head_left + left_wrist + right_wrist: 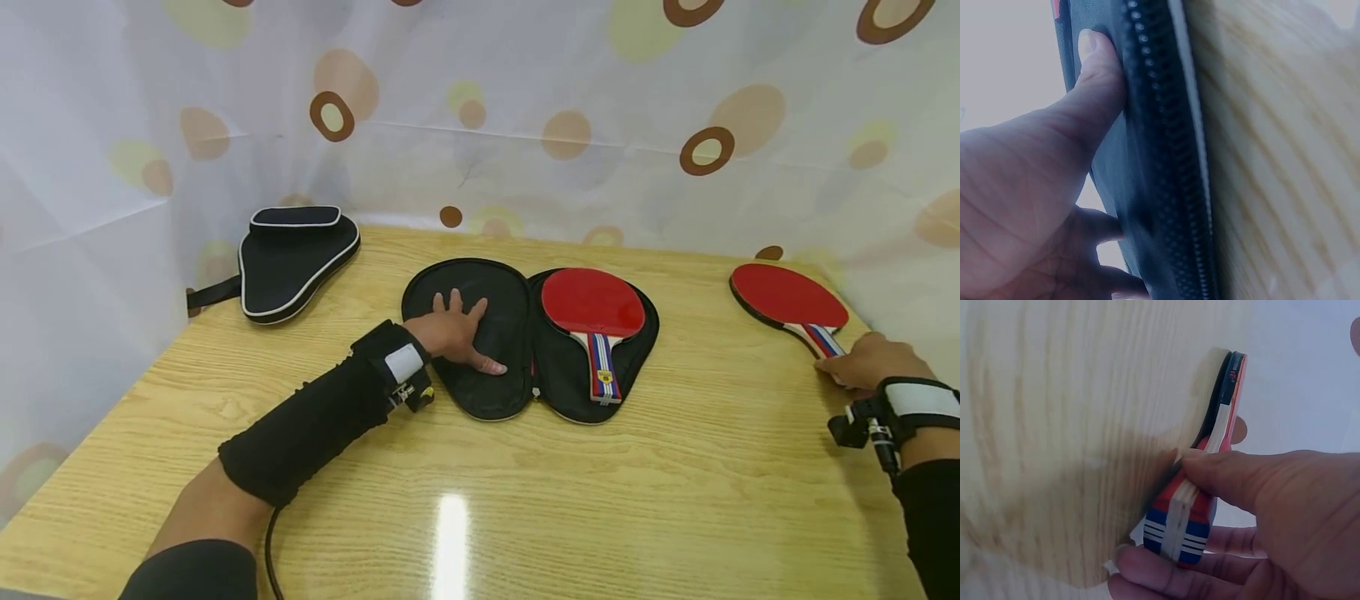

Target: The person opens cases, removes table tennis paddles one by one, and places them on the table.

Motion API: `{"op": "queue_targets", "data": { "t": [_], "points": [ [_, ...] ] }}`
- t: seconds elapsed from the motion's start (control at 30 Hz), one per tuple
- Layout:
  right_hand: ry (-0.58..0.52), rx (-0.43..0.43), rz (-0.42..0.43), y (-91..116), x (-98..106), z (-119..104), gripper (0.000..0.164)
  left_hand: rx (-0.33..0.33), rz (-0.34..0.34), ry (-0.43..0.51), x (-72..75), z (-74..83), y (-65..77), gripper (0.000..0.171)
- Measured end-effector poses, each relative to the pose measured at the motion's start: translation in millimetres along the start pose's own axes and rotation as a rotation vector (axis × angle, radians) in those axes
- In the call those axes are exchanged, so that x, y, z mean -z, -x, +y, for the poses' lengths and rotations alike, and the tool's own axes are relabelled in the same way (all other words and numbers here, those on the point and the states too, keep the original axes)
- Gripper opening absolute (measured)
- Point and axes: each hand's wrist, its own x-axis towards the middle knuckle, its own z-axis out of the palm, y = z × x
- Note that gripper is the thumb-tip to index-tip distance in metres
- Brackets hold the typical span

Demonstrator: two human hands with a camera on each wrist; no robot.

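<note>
A black zippered paddle case [495, 392] lies unfolded in the middle of the table. My left hand [453, 329] rests with spread fingers on its left half; the left wrist view shows the thumb [1100, 65] against the black fabric beside the zipper [1169, 119]. On the case's right half lies a red table tennis paddle [592, 304], its striped handle toward me. At the far right, my right hand [877, 362] holds a second red paddle [787, 296] by its striped handle [1175, 522], thumb on one side and fingers beneath.
A closed black paddle case [292, 271] with white piping and a strap lies at the back left. Behind the wooden table [585, 508] hangs a white patterned curtain [510, 75], also along both sides. A cable [272, 542] runs from the left forearm.
</note>
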Motion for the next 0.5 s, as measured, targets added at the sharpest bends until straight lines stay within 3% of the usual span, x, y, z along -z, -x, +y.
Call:
{"op": "queue_targets", "data": {
  "t": [0.5],
  "points": [
    [0.043, -0.120, 0.102, -18, 3, 7, 0.055, 0.003, -0.011, -0.023, 1.0, 1.0, -0.2, 0.113]
  ]
}}
